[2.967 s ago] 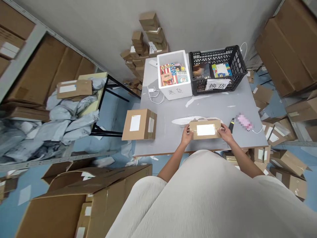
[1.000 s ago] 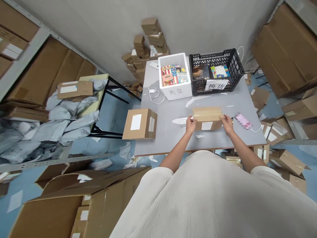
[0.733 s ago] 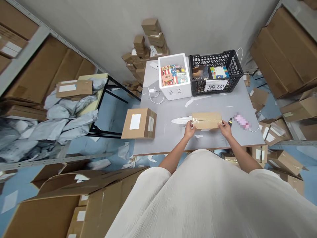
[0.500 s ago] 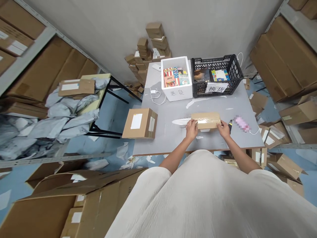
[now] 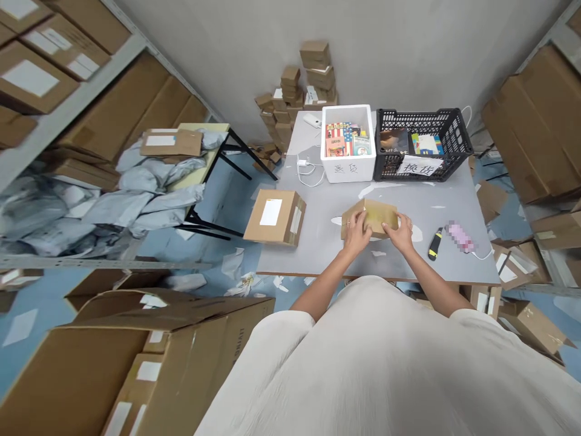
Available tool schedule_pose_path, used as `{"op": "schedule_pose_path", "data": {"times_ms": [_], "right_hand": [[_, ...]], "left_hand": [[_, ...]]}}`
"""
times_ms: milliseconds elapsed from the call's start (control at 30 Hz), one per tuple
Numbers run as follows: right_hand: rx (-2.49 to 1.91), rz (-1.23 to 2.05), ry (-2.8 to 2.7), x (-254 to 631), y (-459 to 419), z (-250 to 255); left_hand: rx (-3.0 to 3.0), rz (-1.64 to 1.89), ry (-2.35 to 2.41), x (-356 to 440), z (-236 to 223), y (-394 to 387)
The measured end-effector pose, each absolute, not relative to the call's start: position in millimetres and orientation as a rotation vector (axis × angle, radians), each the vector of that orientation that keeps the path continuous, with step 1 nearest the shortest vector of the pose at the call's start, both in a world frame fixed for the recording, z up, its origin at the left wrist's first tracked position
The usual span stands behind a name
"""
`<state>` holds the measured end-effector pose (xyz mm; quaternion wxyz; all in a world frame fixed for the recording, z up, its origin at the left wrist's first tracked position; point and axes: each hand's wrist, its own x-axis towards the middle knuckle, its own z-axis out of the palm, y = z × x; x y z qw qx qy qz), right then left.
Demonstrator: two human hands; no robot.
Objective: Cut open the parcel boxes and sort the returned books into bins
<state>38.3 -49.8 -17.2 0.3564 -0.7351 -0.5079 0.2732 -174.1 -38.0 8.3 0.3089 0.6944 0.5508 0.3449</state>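
Observation:
A small taped cardboard box (image 5: 380,213) is between my hands over the front middle of the table. My left hand (image 5: 357,234) is closed on its left part, fingers on the near face. My right hand (image 5: 400,232) grips its right end, thumb across the near side. Shiny tape runs over the box; its underside is hidden. To the right of my right hand lies a black and yellow utility knife (image 5: 435,244). Beside the knife is a pink, blurred-out item (image 5: 459,236) with a white cord.
On the grey table (image 5: 313,209) stand a labelled carton (image 5: 271,213) at left, a white foam box (image 5: 348,168) of books and a black crate (image 5: 422,142) at the back. Grey parcels (image 5: 118,209) fill the left shelf. A big open carton (image 5: 200,357) stands at lower left.
The box has been turned and tilted, showing another face. My right hand has shifted its hold and moved away from the knife. The camera view has swung left.

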Motion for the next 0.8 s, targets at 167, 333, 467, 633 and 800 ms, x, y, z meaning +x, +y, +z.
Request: {"op": "schedule_pose_path", "data": {"times_ms": [167,333,467,633,800], "right_hand": [[-1.830,0.931,-1.284,8.7,-46.1,-22.8],[-1.751,0.999,-1.316,-13.7,-45.3,-15.3],[-1.776,0.932,-1.313,6.3,-46.5,-8.2],[-1.812,0.781,-1.289,60.3,-47.8,1.2],[-1.889,0.638,-1.235,117.6,-55.5,1.7]], "left_hand": [[1.767,0.939,1.507,-222.1,2.0,-42.0],[1.686,0.975,1.546,-237.5,-3.7,-43.4],[1.697,0.971,1.473,-219.0,-3.0,-35.5],[1.767,0.927,1.327,-164.6,-2.1,-23.8],[1.850,0.763,1.215,-100.7,-8.5,-15.1]]}}
